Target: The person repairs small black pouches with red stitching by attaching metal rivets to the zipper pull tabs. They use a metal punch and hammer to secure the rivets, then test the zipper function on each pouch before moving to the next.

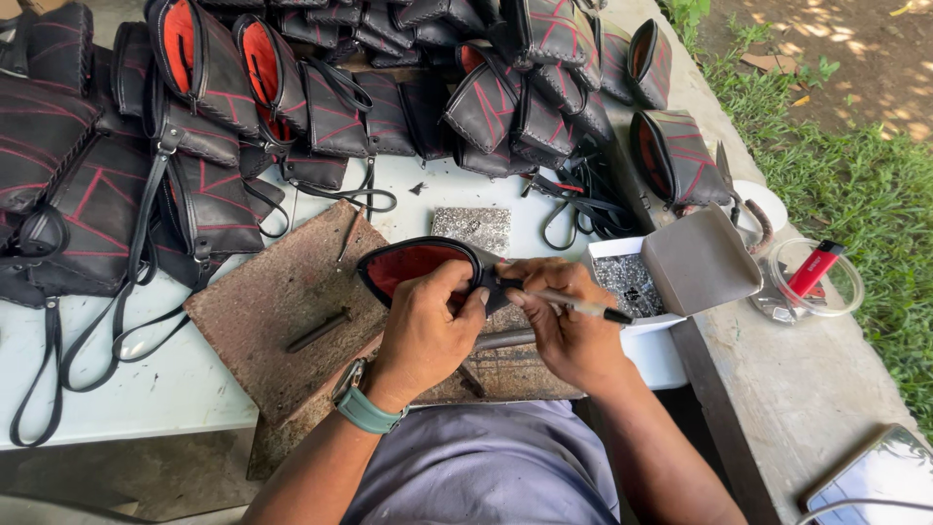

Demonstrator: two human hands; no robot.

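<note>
- Pouch (418,264), black outside with a red lining, sits propped over the edge of a worn brown board (282,311) on the pale bench (155,389), its mouth open toward the person.
- Left hand (428,326) is closed over the pouch's near rim, thumb and fingers pinching the edge so the opening stays spread.
- Right hand (569,326) is closed around a thin pen-like tool (573,304), its tip set against the pouch's right end where the two hands meet.
- It looks light and soft to me: the walls sag and fold like thin rubber or leather, so it would collapse if lifted by one side. The stitched rim seems the stiffest part, and that is the sensible place to hold it, as the left hand does.
- The surface looks matte and grippy, not slippery, and I would not call it fragile, though a sharp point could mark it.
- A dark metal rod (319,331) lies loose on the board, just left of the left hand.
- A small open box (632,287) with its lid up stands just right of the hands; what is in it is too fine to tell.
- A heap of finished black bags (330,107) with red stitching covers the far side of the bench.
- A red lighter (814,269) rests in a clear dish on the concrete ledge, well apart.
</note>
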